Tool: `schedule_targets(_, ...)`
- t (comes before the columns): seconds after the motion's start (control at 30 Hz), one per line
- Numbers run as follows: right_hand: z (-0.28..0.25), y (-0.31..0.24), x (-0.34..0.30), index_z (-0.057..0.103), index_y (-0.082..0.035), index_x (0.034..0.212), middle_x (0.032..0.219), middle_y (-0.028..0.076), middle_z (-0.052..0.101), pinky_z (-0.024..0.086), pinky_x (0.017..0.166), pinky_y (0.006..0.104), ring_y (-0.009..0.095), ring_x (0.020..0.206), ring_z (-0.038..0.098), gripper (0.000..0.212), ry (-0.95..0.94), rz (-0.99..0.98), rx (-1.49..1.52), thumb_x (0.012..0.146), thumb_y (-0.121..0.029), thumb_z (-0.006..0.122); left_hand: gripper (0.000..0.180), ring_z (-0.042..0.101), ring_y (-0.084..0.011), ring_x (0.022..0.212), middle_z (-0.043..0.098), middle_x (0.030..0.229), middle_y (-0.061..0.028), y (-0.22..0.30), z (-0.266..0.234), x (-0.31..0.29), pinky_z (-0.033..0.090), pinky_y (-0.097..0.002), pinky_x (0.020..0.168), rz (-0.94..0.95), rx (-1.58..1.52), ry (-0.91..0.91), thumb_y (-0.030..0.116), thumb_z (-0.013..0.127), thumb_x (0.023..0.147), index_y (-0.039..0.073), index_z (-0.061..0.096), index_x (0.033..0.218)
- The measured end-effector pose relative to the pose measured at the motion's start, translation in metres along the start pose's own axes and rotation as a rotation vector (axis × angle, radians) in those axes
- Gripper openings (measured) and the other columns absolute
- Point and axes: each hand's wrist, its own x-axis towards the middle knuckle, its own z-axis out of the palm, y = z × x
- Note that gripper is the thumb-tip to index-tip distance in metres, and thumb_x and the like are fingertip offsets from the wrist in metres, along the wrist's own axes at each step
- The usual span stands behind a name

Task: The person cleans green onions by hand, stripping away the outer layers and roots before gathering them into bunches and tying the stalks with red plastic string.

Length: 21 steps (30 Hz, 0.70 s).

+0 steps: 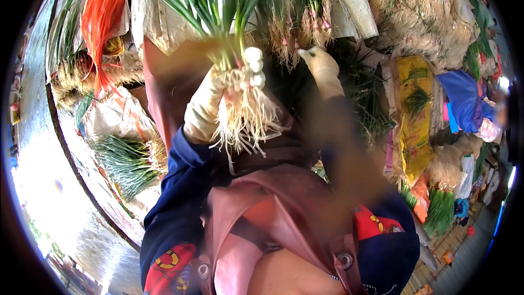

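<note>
My left hand (204, 106), in a pale glove, is closed around a bunch of spring onions (248, 114). The stringy white roots hang toward me and the green leaves point away. White fingertips of the glove show at the bunch's right side. My right hand (321, 71), also gloved, is to the right of the bunch with its fingers partly stretched and nothing visible in them. Just beyond it lie spring onions with pinkish bulbs (316, 24), roots toward me. A dark blur covers part of my right forearm.
Orange plastic strips (106, 16) hang at the far left. Below them lies another bundle of spring onions (125, 164). A large rooty heap (404, 8) fills the far right, with a yellow sack (413, 120) nearer. A brown apron (289, 191) covers my lap.
</note>
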Motion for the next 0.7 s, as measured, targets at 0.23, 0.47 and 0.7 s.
schedule_targets(0.23, 0.017, 0.002, -0.005, 0.064, -0.002, 0.095, 0.08, 0.004, 0.064, 0.046, 0.071, 0.0249, 0.011, 0.075, 0.058, 0.015, -0.335, -0.174, 0.82, 0.085, -0.013, 0.065, 0.025, 0.061, -0.0087, 0.067, 0.068, 0.092, -0.0091, -0.039, -0.029, 0.046, 0.042, -0.0153, 0.041, -0.172, 0.253, 0.459, 0.008, 0.062, 0.086, 0.0, 0.061, 0.11)
schedule_targets(0.47, 0.003, 0.002, -0.047, 0.062, -0.003, 0.106, 0.096, 0.008, 0.065, 0.044, 0.08, 0.0241, 0.014, 0.089, 0.058, 0.041, -0.573, -0.226, 0.823, 0.084, -0.038, 0.067, 0.019, 0.041, -0.0047, 0.034, 0.067, 0.074, -0.0086, -0.067, -0.031, 0.056, 0.028, -0.0191, 0.029, -0.29, 0.522, 0.467, 0.017, 0.066, 0.084, -0.001, 0.066, 0.092)
schedule_targets(0.7, 0.001, -0.03, -0.001, 0.063, -0.005, 0.101, 0.093, 0.003, 0.067, 0.044, 0.074, 0.0242, 0.011, 0.079, 0.059, 0.037, -0.479, -0.232, 1.112, 0.086, -0.039, 0.064, 0.021, 0.047, -0.0048, 0.039, 0.068, 0.08, -0.0096, -0.05, -0.004, 0.048, 0.034, -0.0157, 0.034, -0.394, 0.353, 0.428, 0.017, 0.069, 0.081, -0.001, 0.064, 0.089)
